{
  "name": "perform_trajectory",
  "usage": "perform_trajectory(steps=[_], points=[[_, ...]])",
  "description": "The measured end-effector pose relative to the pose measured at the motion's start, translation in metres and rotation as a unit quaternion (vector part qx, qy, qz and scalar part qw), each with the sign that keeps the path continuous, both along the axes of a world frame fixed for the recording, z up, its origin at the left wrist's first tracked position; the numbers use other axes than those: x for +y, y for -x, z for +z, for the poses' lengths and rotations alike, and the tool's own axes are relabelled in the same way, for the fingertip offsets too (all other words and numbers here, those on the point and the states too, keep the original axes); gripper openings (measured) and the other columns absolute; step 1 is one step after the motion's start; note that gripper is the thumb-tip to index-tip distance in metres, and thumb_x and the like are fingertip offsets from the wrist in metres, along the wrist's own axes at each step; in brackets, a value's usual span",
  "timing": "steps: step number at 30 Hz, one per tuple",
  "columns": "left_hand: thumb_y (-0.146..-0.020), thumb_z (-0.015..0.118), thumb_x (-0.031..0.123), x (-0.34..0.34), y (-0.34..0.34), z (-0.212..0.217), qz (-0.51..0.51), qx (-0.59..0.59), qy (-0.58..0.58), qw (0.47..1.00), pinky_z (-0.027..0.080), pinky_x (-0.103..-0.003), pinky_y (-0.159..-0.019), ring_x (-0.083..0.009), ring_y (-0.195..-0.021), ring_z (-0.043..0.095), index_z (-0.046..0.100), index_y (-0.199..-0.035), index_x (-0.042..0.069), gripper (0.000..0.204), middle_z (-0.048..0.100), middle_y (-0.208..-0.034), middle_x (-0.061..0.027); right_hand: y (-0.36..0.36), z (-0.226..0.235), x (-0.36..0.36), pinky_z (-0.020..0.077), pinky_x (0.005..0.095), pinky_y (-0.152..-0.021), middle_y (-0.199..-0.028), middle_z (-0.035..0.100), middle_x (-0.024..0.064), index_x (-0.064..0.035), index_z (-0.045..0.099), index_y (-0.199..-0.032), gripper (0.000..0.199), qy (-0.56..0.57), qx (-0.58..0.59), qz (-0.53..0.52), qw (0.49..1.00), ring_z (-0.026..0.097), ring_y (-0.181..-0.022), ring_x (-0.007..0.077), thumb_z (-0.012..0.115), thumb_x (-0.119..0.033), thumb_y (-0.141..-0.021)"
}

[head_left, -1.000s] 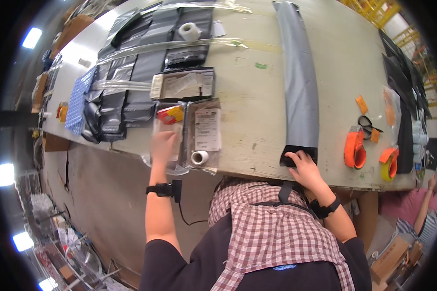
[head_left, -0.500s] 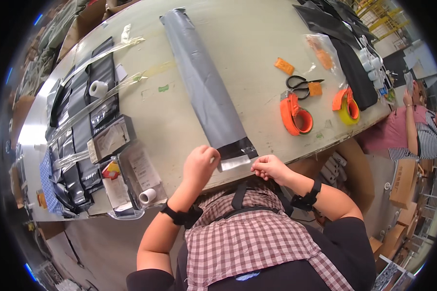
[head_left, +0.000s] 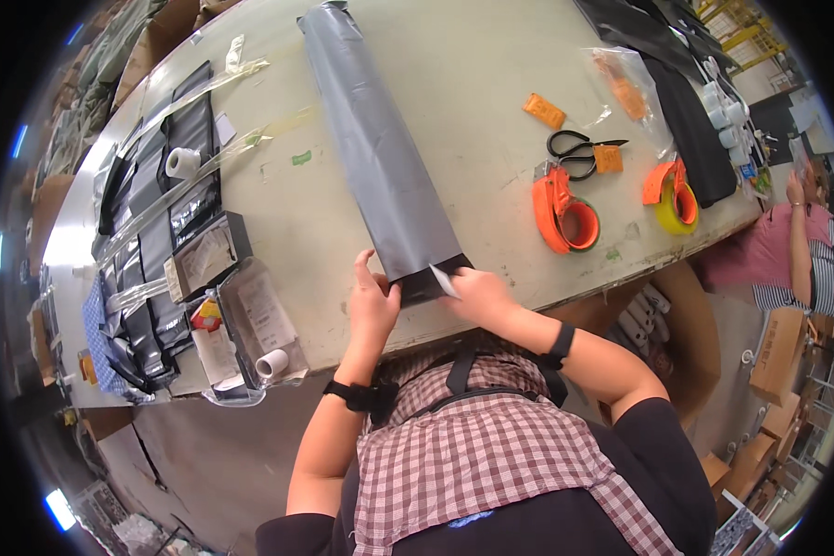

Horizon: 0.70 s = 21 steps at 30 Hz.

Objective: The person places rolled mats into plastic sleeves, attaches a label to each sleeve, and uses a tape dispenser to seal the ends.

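A long grey plastic mailing bag (head_left: 380, 157), filled out along its length, lies on the table and points toward me. Its black end flap (head_left: 423, 285) is at the near end. My left hand (head_left: 371, 301) is at the flap's left corner, thumb against the bag's edge and index finger raised apart from it. Over the flap's right side, my right hand (head_left: 480, 295) is closed on a narrow white strip (head_left: 443, 281). The strip sticks up from its fingers; whether its lower end still touches the flap is hidden.
To the right lie black scissors (head_left: 574, 153), an orange tape dispenser (head_left: 562, 218) and another with yellow tape (head_left: 674, 204). On the left are black packages (head_left: 148, 208), open boxes (head_left: 255, 315) and a white roll (head_left: 183, 163). Another person (head_left: 792, 246) is at far right.
My right hand has moved left over the flap and now holds the white strip. The pale band at the flap's near edge no longer shows. My left hand has shifted slightly, its index finger lifting.
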<state>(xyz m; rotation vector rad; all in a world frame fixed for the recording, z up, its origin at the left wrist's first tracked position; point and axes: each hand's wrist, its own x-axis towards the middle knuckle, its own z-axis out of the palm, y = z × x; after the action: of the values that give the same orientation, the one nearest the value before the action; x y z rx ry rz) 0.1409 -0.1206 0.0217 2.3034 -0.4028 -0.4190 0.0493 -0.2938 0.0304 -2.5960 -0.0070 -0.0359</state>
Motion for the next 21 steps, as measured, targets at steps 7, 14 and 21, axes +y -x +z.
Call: perform_trajectory(steps=[7, 14, 21], points=[[-0.070, 0.064, 0.003, -0.008, 0.003, 0.001, 0.013, -0.256, 0.055, 0.965, 0.044, -0.038, -0.072, -0.0291, -0.089, 0.055, 0.043, -0.114, 0.007, 0.049, 0.054, -0.098, -0.0150, -0.011, 0.024, -0.014, 0.0223, 0.0143, -0.032, -0.053, 0.039, -0.0080, -0.0010, 0.055, -0.092, 0.035, -0.646, 0.526, -0.077, 0.547, 0.030, -0.037, -0.0005, 0.045, -0.034, -0.093], [-0.067, 0.063, 0.004, -0.010, -0.008, 0.017, -0.065, -0.270, 0.031, 0.960, 0.042, -0.040, -0.074, -0.0326, -0.090, 0.051, 0.051, -0.092, 0.006, 0.027, 0.049, -0.099, -0.0132, -0.069, -0.011, -0.008, 0.0306, 0.0141, -0.039, -0.059, 0.042, -0.0053, -0.0058, 0.055, -0.081, 0.011, -0.805, 0.425, -0.142, 0.389, 0.037, -0.046, 0.0022, 0.053, -0.014, -0.088], [-0.069, 0.067, 0.010, 0.001, 0.000, -0.008, 0.043, -0.067, 0.047, 0.996, 0.044, -0.037, -0.058, -0.0259, -0.065, 0.057, 0.037, -0.116, 0.007, 0.056, 0.056, -0.091, -0.0120, -0.026, 0.023, -0.037, 0.0490, 0.0310, -0.073, -0.086, 0.062, 0.0087, -0.0018, 0.061, -0.093, 0.011, -0.615, 0.238, -0.103, 0.745, 0.060, -0.079, 0.0188, 0.056, -0.007, -0.084]])
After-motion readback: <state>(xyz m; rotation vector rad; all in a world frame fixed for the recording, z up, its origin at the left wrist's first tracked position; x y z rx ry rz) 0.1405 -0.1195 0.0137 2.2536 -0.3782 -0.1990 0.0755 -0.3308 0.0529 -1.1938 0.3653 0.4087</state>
